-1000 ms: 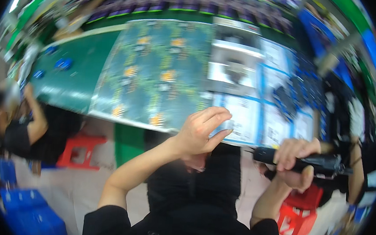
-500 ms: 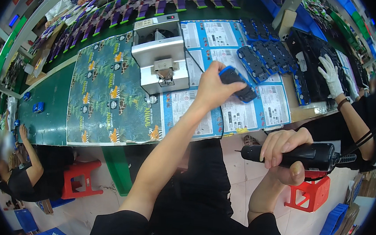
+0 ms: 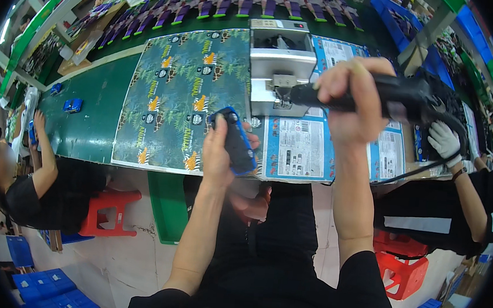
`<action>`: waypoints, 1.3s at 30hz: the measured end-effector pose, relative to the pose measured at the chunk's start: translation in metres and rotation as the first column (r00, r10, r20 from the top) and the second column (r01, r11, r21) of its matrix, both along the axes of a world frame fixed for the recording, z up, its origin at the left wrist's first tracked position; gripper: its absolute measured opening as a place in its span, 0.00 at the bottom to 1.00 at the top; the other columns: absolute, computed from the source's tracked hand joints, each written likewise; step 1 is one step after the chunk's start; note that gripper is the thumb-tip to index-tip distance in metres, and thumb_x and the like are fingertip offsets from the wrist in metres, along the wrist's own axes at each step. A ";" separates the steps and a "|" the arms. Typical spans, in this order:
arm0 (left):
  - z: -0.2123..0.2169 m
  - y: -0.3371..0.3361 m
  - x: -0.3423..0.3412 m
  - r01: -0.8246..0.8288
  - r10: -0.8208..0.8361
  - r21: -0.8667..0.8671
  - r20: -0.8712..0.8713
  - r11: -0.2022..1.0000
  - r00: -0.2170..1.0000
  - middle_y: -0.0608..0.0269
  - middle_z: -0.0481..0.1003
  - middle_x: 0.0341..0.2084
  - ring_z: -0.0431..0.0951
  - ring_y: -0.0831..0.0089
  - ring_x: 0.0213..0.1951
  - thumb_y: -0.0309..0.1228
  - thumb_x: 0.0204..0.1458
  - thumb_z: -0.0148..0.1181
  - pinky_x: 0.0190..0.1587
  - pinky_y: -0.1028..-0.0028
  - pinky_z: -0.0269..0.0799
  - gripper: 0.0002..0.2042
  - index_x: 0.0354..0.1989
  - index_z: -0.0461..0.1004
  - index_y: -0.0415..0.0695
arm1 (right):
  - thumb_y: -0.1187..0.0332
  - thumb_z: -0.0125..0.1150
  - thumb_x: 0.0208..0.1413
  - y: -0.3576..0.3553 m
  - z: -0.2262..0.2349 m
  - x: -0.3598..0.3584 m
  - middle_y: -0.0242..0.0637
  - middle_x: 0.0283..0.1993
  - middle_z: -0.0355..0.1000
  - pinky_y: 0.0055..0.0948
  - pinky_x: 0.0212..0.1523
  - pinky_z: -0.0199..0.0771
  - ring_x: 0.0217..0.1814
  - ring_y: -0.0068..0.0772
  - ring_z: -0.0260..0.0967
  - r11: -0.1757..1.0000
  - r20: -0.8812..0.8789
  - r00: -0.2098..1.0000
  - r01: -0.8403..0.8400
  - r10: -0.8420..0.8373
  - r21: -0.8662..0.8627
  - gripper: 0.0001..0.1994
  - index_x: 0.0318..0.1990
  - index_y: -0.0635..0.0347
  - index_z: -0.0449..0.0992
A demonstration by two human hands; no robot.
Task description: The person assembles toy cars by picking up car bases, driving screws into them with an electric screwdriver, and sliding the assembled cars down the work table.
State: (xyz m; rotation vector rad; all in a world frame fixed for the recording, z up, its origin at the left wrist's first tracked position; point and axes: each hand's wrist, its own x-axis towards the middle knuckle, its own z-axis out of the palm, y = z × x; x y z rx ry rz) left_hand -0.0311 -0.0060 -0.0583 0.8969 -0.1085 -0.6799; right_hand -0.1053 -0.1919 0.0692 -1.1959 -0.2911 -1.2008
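My left hand (image 3: 216,154) is closed around a blue toy car (image 3: 239,146), its black underside facing up, over the table's front edge. My right hand (image 3: 352,98) grips a black electric screwdriver (image 3: 401,98), held level and blurred by motion. The screwdriver's tip end points left, at the front opening of a silver screw feeder (image 3: 279,64); whether the bit touches it or carries a screw is too small to tell. My right hand and the tool hide much of the table right of the feeder.
Printed sheets (image 3: 182,91) cover the green table (image 3: 89,133). Purple toy parts (image 3: 243,8) line the back. At left a person handles a blue toy car; another small blue car (image 3: 72,105) lies nearby. A co-worker's gloved hand (image 3: 444,140) is at right. A green bin (image 3: 167,205) stands below.
My left hand has brought the toy car left and nearer to me. My right hand has raised the screwdriver from beyond the table's front edge to the feeder. The view has shifted right.
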 end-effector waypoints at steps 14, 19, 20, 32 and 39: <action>-0.004 -0.007 -0.004 0.043 -0.048 0.033 0.178 0.999 0.983 0.59 0.79 0.38 0.81 0.75 0.34 0.30 0.59 0.60 0.36 0.74 0.80 0.12 0.48 0.72 0.39 | 0.68 0.66 0.53 0.019 0.016 0.044 0.31 0.16 0.66 0.21 0.17 0.64 0.12 0.22 0.63 0.995 -0.403 0.913 0.030 -0.065 -0.091 0.11 0.25 0.62 0.72; -0.002 -0.012 -0.008 0.025 -0.037 0.060 0.203 0.998 0.979 0.60 0.80 0.35 0.80 0.78 0.35 0.28 0.58 0.61 0.39 0.76 0.78 0.10 0.46 0.74 0.38 | 0.64 0.49 0.61 0.032 0.014 0.006 0.34 0.19 0.62 0.31 0.25 0.67 0.17 0.28 0.60 0.980 -0.184 0.962 -0.195 0.199 0.039 0.09 0.35 0.61 0.67; 0.000 -0.010 -0.009 0.019 -0.030 0.056 0.194 0.998 0.980 0.60 0.80 0.34 0.80 0.78 0.34 0.28 0.58 0.61 0.38 0.76 0.78 0.10 0.46 0.74 0.38 | 0.63 0.46 0.62 0.036 0.013 0.004 0.35 0.21 0.62 0.31 0.26 0.67 0.18 0.28 0.60 0.966 -0.144 0.956 -0.258 0.254 -0.010 0.10 0.36 0.61 0.67; 0.000 -0.009 -0.014 -0.025 0.001 0.097 0.246 0.995 0.969 0.63 0.79 0.33 0.77 0.82 0.32 0.25 0.55 0.63 0.35 0.79 0.76 0.12 0.46 0.75 0.36 | 0.69 0.54 0.59 0.059 -0.018 0.017 0.37 0.21 0.64 0.31 0.27 0.69 0.19 0.29 0.63 0.990 -0.217 0.967 -0.141 0.137 -0.002 0.07 0.34 0.61 0.64; 0.004 -0.003 -0.013 -0.010 -0.022 0.099 0.315 0.995 0.949 0.61 0.79 0.36 0.78 0.80 0.35 0.21 0.51 0.64 0.39 0.77 0.76 0.14 0.47 0.74 0.34 | 0.69 0.56 0.57 0.057 -0.031 0.015 0.37 0.22 0.65 0.30 0.27 0.68 0.20 0.28 0.63 0.972 -0.246 0.954 -0.205 0.172 -0.117 0.08 0.33 0.60 0.62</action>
